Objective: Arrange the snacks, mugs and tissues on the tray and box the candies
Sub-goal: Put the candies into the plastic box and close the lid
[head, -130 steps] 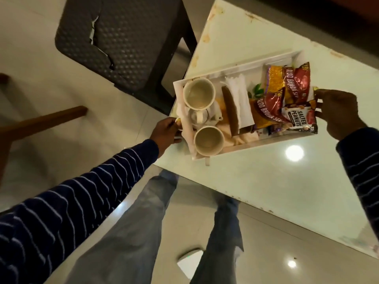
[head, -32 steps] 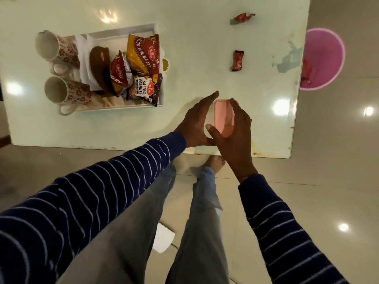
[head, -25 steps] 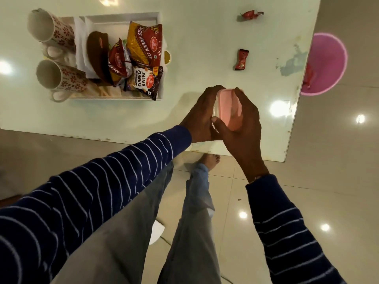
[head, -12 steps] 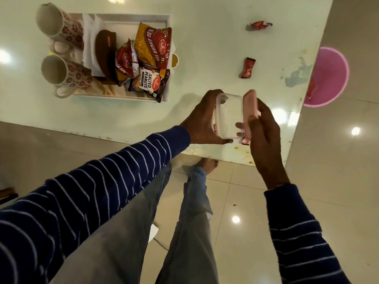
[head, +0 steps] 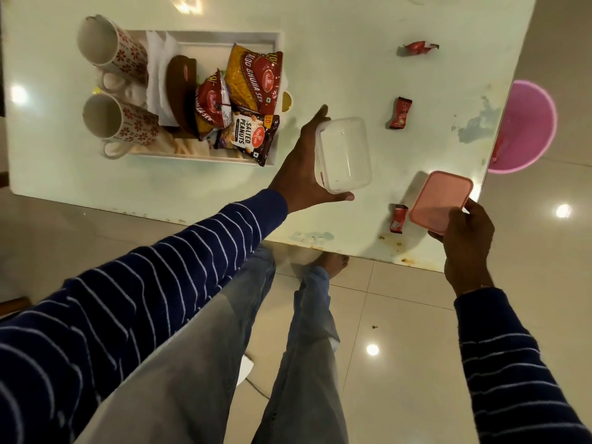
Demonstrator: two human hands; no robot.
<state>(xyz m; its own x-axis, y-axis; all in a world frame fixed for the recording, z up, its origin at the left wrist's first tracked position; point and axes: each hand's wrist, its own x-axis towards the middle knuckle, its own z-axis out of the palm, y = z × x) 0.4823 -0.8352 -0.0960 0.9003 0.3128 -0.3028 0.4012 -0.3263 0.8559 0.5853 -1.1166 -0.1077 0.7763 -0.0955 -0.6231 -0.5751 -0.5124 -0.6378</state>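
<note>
My left hand (head: 299, 168) grips a clear plastic box (head: 344, 154), held open and empty above the table's middle. My right hand (head: 467, 233) holds its pink lid (head: 440, 200) near the table's front right corner. Three red wrapped candies lie loose on the table: one far right (head: 418, 47), one beside the box (head: 400, 113), one next to the lid (head: 398, 218). The white tray (head: 224, 36) at the left carries two floral mugs (head: 118, 118), white tissues (head: 157, 68) and several snack packets (head: 253, 81).
The pale glass table (head: 336, 43) ends close to my legs, and its right edge runs past the lid. A pink round tub (head: 525, 126) stands on the tiled floor to the right of the table.
The lid has come off the box. My right hand carried the lid to the right and down, while my left hand moved the open box up over the table.
</note>
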